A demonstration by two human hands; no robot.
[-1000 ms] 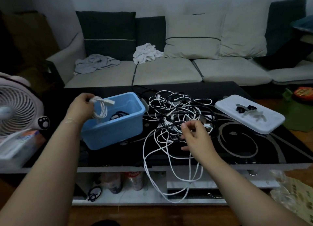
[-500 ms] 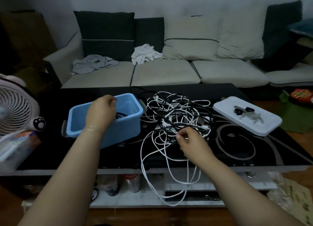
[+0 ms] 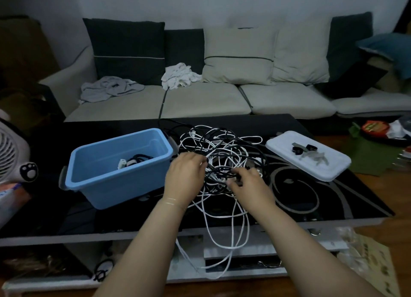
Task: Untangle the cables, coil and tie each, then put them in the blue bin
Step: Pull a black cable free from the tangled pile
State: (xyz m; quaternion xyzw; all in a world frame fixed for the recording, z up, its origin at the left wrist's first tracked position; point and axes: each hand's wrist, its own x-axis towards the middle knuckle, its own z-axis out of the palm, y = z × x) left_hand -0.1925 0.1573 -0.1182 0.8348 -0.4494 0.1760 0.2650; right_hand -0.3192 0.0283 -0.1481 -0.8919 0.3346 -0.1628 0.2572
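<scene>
Sitting behind the black bench (image 3: 333, 198): a sofa (image 3: 200, 103) holding pillows (image 3: 239, 54) and crumpled clothes (image 3: 111, 91); standing left, a fan (image 3: 11, 154).

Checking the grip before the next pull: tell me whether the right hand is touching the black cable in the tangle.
Touching. The head view shows the right hand with its fingers curled round a black cable loop in the tangle.

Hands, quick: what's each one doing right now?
Left hand: fingers curled into the cable tangle; grip cannot be told.
Right hand: pinching a black cable.
</scene>
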